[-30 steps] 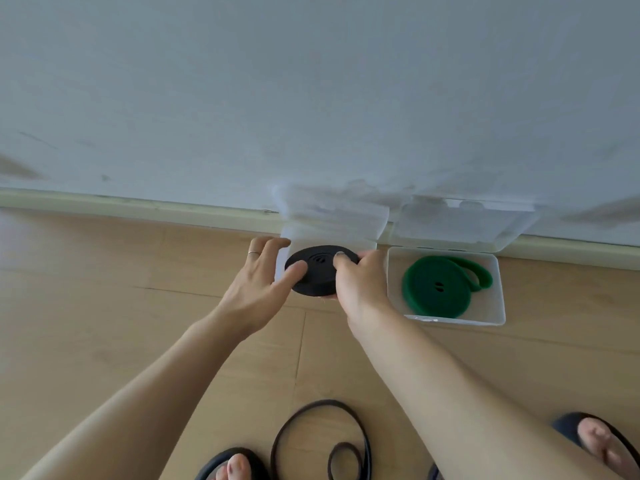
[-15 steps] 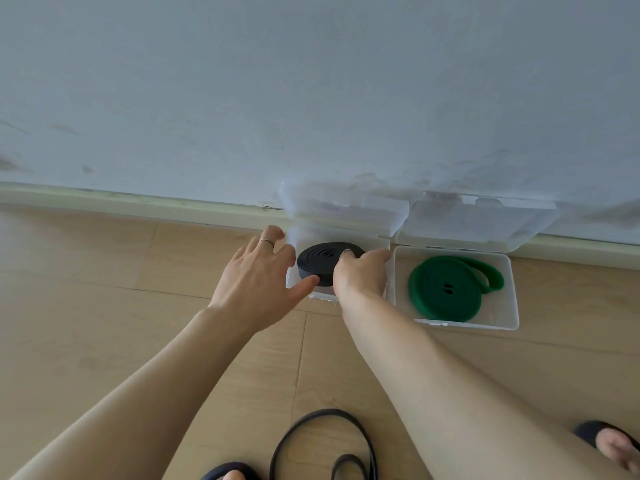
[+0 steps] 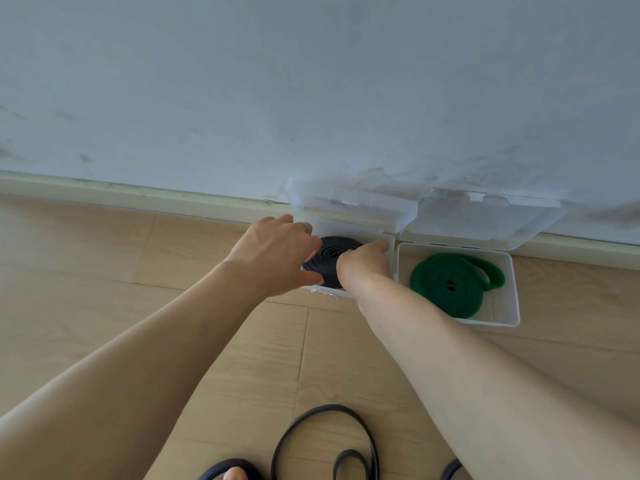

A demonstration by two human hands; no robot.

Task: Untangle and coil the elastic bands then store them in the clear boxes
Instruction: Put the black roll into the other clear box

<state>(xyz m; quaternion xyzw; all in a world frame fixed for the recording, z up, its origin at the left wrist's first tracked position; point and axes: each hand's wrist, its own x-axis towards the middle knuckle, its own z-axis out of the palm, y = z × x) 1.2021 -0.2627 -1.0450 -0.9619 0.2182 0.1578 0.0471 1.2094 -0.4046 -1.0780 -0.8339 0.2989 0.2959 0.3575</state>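
Both my hands are closing around the black coiled elastic band, my left hand curling its fingers over the coil's left rim with the thumb underneath near the front, and my right hand gripping the right rim. I am lowering it into the left clear plastic box, which is sitting open against the skirting board at the far edge of the wooden floor; the coil is riding tilted, partly inside the box. To do this well, I judge I should be keeping even pressure on both sides so the turns do not spring loose, levelling the coil, then pressing it flat before letting go. Just beside it, the right clear plastic box is holding the green coiled elastic band. Near my feet, a loose black elastic band is lying uncoiled.
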